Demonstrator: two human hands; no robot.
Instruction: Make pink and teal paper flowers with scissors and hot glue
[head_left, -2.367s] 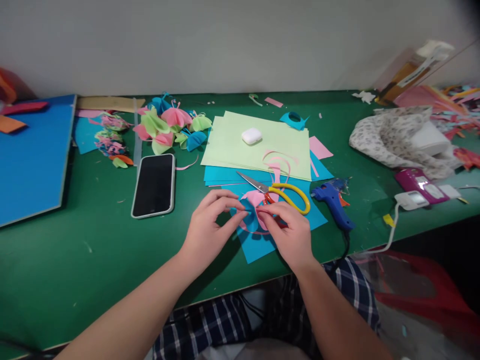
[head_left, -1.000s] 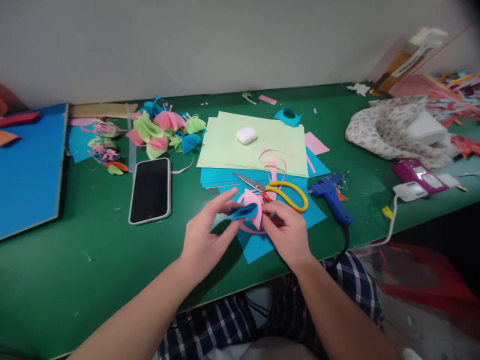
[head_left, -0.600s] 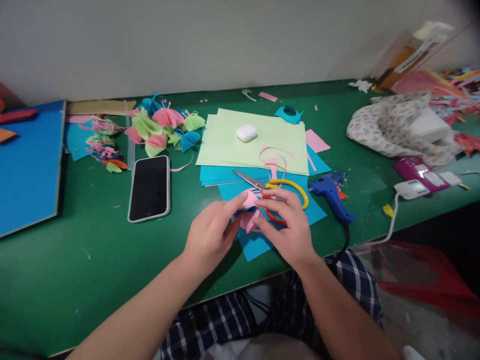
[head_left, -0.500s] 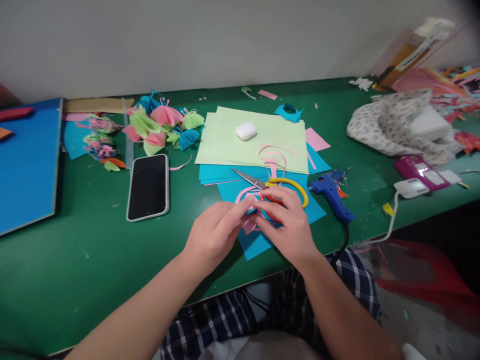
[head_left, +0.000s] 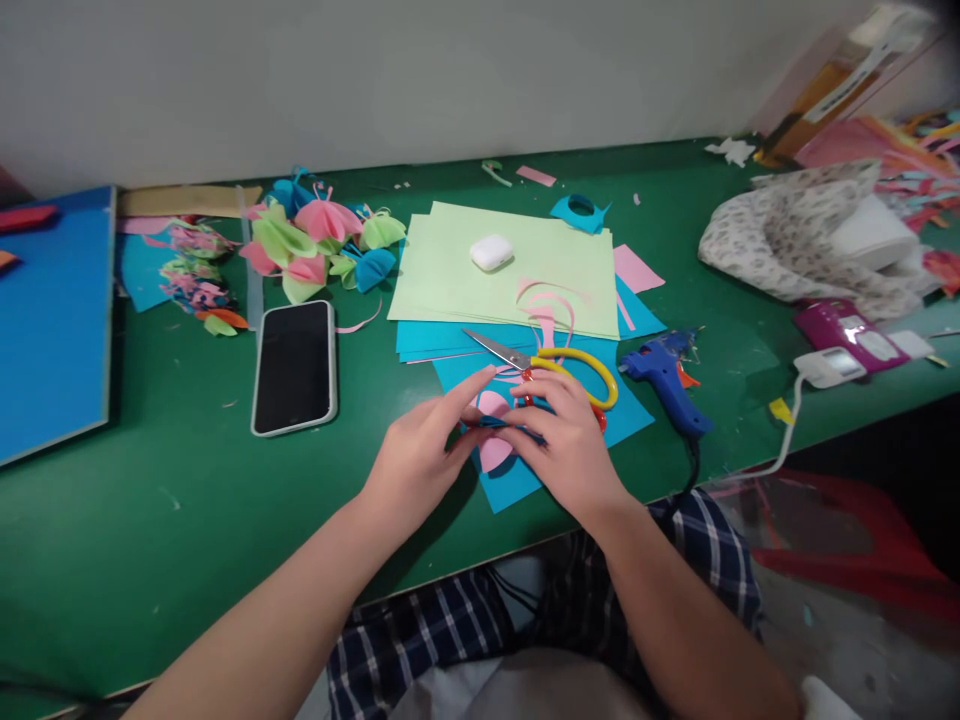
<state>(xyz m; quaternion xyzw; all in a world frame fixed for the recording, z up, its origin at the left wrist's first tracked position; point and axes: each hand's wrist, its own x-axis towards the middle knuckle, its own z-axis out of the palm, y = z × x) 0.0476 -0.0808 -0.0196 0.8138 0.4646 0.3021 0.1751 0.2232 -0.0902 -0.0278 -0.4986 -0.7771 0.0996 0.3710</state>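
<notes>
Between their fingertips, my left hand point(head_left: 416, 445) and my right hand point(head_left: 566, 445) pinch a small dark blue piece of paper point(head_left: 493, 422), seen nearly edge-on. Pink paper pieces with rounded edges point(head_left: 496, 456) show just above and below it; whether they lie on the sheet or are held too, I cannot tell. Under my hands is a blue paper sheet point(head_left: 517, 490). Scissors point(head_left: 504, 352) with yellow and red handles lie just beyond my right fingers, which hide part of the handles. Curled pink paper offcuts point(head_left: 547, 325) rest behind the scissors.
Light green sheets point(head_left: 442, 290) carry a white earphone case point(head_left: 492, 252). To the right lies a blue glue gun point(head_left: 667, 385). On the left are a phone point(head_left: 295, 368), folded paper flowers point(head_left: 328, 220) and a blue board point(head_left: 52, 330). A patterned cloth point(head_left: 784, 235) sits far right.
The blue paper has turned to nearly edge-on between my fingers, and more of the pink pieces now shows. My left fingers have shifted slightly down and left.
</notes>
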